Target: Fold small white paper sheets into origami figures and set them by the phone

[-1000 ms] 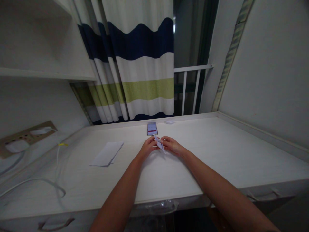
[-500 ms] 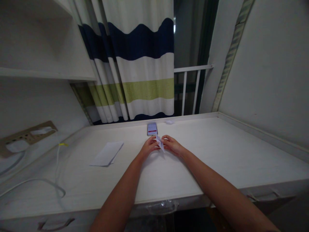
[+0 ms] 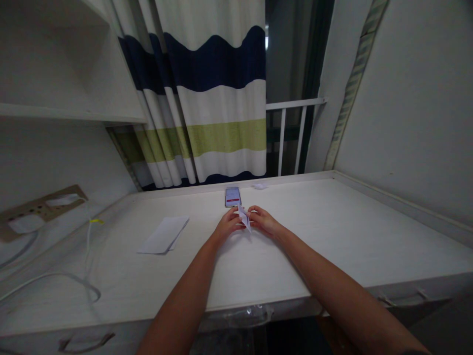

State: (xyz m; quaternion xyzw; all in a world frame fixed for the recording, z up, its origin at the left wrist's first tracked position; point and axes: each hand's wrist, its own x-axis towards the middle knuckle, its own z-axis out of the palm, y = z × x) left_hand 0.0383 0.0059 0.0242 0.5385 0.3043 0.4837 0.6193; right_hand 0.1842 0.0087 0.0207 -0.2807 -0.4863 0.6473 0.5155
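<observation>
Between my two hands, just above the white desk [image 3: 332,236], is a small folded piece of white paper [image 3: 244,218], tilted with one pointed end toward me. My left hand [image 3: 228,226] grips its left side with curled fingers. From the right, my right hand [image 3: 263,220] pinches the other side near the middle. Some fingertips are hidden behind the paper. Right behind my hands lies a phone [image 3: 232,196] with its screen lit. A few white sheets of paper [image 3: 162,235] rest to the left of my left arm.
A small crumpled white scrap [image 3: 259,187] lies by the desk's back edge. On the left are a power strip [image 3: 42,209] with plugs and a loose white cable [image 3: 55,275]. A striped curtain [image 3: 221,103] hangs behind, and a shelf [image 3: 70,113] juts out at upper left.
Almost nothing differs. Both hands keep their hold on the folded paper, and the camera view has shifted very slightly.
</observation>
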